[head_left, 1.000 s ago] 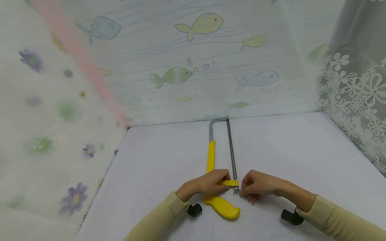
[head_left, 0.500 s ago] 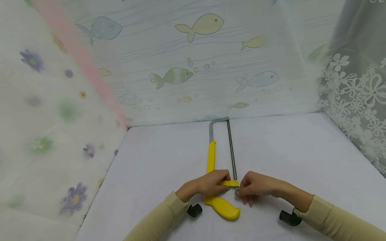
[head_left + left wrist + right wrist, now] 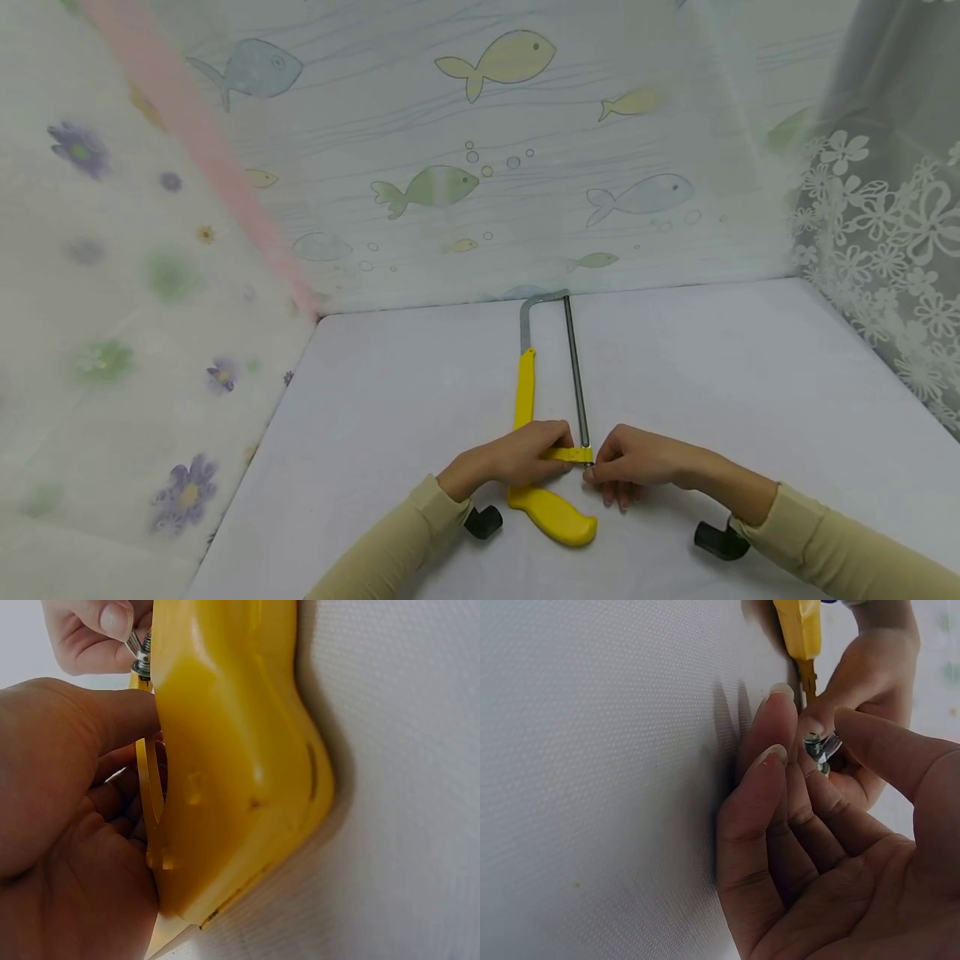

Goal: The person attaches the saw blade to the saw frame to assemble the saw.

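A hacksaw [image 3: 525, 387] with a yellow frame and handle lies on the white table, its blade side to the right. My left hand [image 3: 528, 454] grips the yellow frame just above the handle [image 3: 562, 521], fingers curled round the arm that holds the blade's near end. At that end a metal wing nut [image 3: 821, 748] sits on a threaded bolt. My right hand [image 3: 645, 458] pinches it between thumb and index finger, the other fingers loosely curled beneath. In the left wrist view the yellow handle [image 3: 232, 750] fills the middle, and the right thumb touches the wing nut [image 3: 139, 656].
White cloth [image 3: 397, 375] covers the table. A fish-patterned curtain [image 3: 525, 150] hangs behind, a flowered one [image 3: 142, 317] at the left, and a lace one [image 3: 885, 200] at the right. Black wrist mounts [image 3: 722, 540] hang below both sleeves.
My right hand has shifted slightly left, from beside the wing nut onto it, and its fingers now cover the nut. The left hand and the hacksaw have stayed in place.
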`<state>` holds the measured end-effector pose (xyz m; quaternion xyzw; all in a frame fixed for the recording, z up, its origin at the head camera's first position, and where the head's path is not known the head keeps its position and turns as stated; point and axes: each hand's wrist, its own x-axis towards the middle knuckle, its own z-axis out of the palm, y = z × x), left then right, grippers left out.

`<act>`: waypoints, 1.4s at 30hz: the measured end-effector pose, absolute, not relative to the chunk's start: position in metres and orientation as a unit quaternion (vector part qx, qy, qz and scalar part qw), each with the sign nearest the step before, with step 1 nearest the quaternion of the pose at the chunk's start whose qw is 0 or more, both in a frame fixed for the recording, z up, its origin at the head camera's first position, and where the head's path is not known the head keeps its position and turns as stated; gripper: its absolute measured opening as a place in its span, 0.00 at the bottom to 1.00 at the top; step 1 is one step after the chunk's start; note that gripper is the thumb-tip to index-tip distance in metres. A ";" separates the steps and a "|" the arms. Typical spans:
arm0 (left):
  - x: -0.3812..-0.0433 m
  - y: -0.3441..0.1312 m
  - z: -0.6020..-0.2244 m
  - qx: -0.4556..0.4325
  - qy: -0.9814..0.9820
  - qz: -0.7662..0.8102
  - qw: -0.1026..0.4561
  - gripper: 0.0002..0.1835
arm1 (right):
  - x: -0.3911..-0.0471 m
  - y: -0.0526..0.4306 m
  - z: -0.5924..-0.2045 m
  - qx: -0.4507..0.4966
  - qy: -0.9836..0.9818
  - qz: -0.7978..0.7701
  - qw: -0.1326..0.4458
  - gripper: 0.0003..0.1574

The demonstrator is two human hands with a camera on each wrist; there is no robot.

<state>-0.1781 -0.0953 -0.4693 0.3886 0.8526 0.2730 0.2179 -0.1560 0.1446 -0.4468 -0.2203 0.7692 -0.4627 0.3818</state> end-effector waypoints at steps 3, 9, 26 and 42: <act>-0.178 -0.096 -0.470 0.386 0.853 0.273 0.221 0.06 | -0.156 0.145 -0.444 -0.225 0.769 -0.461 0.382 0.19; -0.178 -0.096 -0.470 0.387 0.855 0.268 0.219 0.06 | -0.158 0.149 -0.443 -0.229 0.776 -0.453 0.374 0.14; -0.180 -0.097 -0.471 0.394 0.851 0.273 0.213 0.06 | -0.158 0.147 -0.447 -0.238 0.773 -0.458 0.370 0.14; -0.179 -0.096 -0.471 0.392 0.852 0.274 0.215 0.06 | -0.156 0.141 -0.448 -0.215 0.774 -0.463 0.375 0.21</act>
